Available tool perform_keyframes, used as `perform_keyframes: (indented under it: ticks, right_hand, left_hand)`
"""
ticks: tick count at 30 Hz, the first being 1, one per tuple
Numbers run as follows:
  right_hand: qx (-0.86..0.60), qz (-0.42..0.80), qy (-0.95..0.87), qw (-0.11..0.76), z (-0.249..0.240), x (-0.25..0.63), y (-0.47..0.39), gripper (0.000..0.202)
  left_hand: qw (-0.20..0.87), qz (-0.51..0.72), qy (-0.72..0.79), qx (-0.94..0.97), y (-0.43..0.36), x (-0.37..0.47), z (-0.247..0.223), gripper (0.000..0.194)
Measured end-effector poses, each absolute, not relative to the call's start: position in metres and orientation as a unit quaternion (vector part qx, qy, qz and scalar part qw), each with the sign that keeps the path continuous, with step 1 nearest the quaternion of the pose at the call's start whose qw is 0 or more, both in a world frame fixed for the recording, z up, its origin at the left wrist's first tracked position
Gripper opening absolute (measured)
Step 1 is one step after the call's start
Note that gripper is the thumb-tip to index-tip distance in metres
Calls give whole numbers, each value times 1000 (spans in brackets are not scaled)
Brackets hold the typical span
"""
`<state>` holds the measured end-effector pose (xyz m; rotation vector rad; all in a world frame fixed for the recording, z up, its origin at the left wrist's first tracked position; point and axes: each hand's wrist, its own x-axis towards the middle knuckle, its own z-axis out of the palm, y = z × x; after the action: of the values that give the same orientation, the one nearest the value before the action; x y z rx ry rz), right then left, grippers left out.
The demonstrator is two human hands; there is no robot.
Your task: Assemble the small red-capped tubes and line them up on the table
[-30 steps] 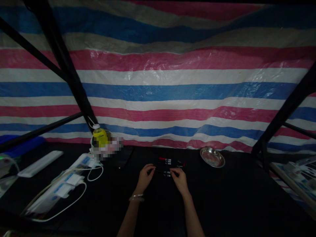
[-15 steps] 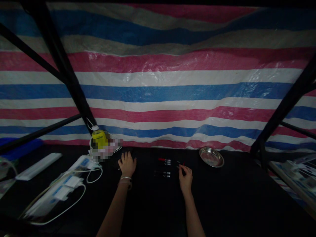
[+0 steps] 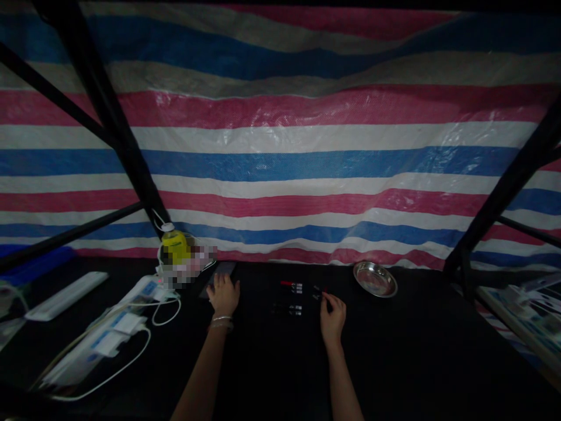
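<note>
Head cam: 2 hands (image 3: 224, 294) (image 3: 332, 317); 2 pens (image 3: 293, 286) (image 3: 288, 309); 1 metal dish (image 3: 375, 279)

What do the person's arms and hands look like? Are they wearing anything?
Both forearms are bare, with no sleeves in view and no gloves. The left hand has a thin, pale bracelet around the wrist. The right hand and its wrist show no jewellery. The light is dim, so finer details such as rings or nail colour cannot be made out.
</note>
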<state>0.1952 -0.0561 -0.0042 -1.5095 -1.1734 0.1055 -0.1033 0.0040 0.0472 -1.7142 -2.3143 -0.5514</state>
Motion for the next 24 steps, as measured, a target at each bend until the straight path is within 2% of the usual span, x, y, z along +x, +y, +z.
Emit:
perform_keyframes:
  ticks: [3,9,15,19,24]
  right_hand:
    - [-654,49,-506,560,-4,195,-57,27]
    - [-689,39,-514,510,-4,193,-58,25]
    - [-725,49,-519,451,-3,191,-59,24]
    - [-698,60,-535,472,-6,192,-58,23]
    - [-658,93,-536,520,-10,195,-54,26]
  left_hand:
    - [89,-210,-766,-601,1,-93,54,42]
    - [-19,-219,-672,-708,-5,-59,59,27]
    - [-79,-259,-608,-746,-20,-13,60,23]
    - [-103,-266,-566,-773,-34,14,64,21]
    - [-122,-241,-490,-829,-47,51,67,28]
